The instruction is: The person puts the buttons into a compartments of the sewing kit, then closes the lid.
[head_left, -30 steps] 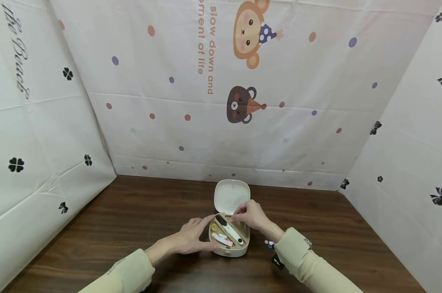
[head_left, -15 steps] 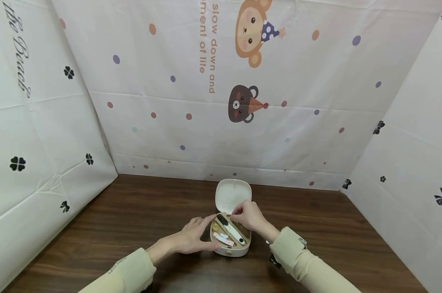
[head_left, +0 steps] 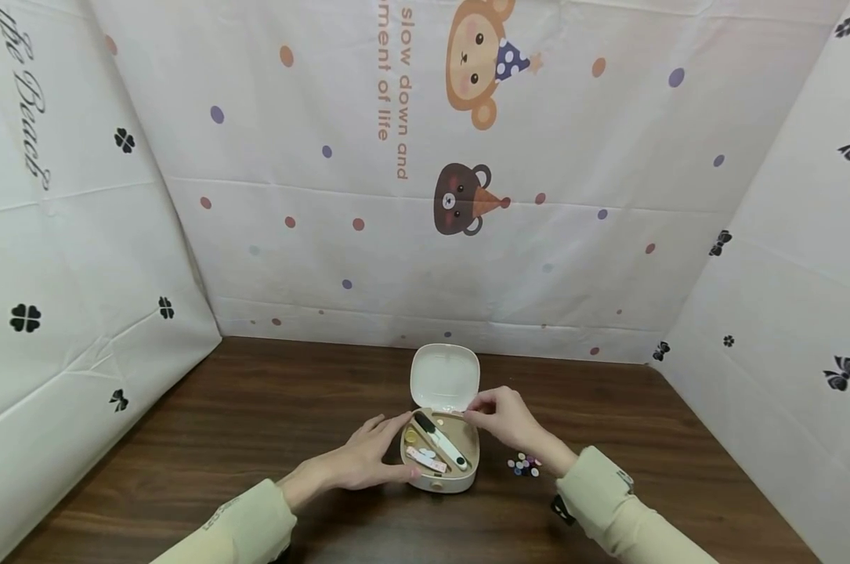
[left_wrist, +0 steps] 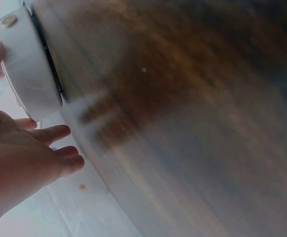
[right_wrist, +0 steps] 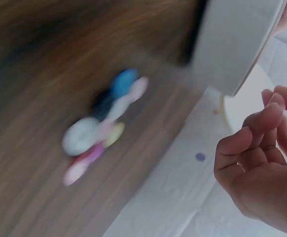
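Observation:
A small beige box stands on the wooden table with its white lid raised at the back. Inside lie a black-and-white tool, a pink piece and a yellow piece. My left hand rests against the box's left side with straight fingers; in the left wrist view the thumb of that hand touches the box. My right hand hovers at the box's far right rim with curled fingers, and nothing shows between them.
A small heap of coloured buttons lies on the table just right of the box, blurred in the right wrist view as buttons. Printed cloth walls close off the table's back and both sides. Bare wood lies left and right.
My right hand has drawn back from over the box to its right rim, uncovering the button heap. The left hand and the box have stayed put.

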The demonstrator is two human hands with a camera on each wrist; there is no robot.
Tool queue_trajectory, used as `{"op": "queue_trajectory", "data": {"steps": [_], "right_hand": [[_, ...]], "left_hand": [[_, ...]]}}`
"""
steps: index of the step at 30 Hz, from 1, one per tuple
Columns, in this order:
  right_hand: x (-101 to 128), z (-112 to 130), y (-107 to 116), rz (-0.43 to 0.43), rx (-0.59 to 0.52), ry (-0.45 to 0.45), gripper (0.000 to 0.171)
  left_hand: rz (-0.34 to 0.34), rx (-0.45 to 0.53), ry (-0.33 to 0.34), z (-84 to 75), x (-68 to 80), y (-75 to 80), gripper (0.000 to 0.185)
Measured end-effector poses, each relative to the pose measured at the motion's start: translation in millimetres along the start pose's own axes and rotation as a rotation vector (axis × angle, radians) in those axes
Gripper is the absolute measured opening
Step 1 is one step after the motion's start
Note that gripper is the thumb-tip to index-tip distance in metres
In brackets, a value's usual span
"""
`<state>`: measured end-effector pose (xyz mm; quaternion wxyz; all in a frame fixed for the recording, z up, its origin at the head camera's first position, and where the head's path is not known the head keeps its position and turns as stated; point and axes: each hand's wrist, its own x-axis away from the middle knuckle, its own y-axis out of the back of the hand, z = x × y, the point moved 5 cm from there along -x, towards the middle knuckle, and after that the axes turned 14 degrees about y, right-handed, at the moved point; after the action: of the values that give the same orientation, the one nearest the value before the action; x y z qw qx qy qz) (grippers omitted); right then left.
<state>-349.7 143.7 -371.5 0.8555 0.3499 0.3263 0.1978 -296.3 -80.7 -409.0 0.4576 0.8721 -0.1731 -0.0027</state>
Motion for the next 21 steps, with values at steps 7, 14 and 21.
{"op": "queue_trajectory", "data": {"steps": [7, 14, 21], "right_hand": [[29.3, -12.5, 11.6, 0.066, 0.062, 0.045, 0.007], [52.6, -15.1, 18.0, 0.152, 0.183, 0.091, 0.005], [61.2, -19.3, 16.9, 0.18, 0.199, 0.033, 0.007]], "left_hand": [[0.004, -0.008, -0.009, -0.2, 0.8, -0.1, 0.092], [-0.006, -0.033, -0.016, 0.8, -1.3, -0.3, 0.092], [-0.013, -0.042, -0.028, 1.7, -1.0, 0.0, 0.092]]}}
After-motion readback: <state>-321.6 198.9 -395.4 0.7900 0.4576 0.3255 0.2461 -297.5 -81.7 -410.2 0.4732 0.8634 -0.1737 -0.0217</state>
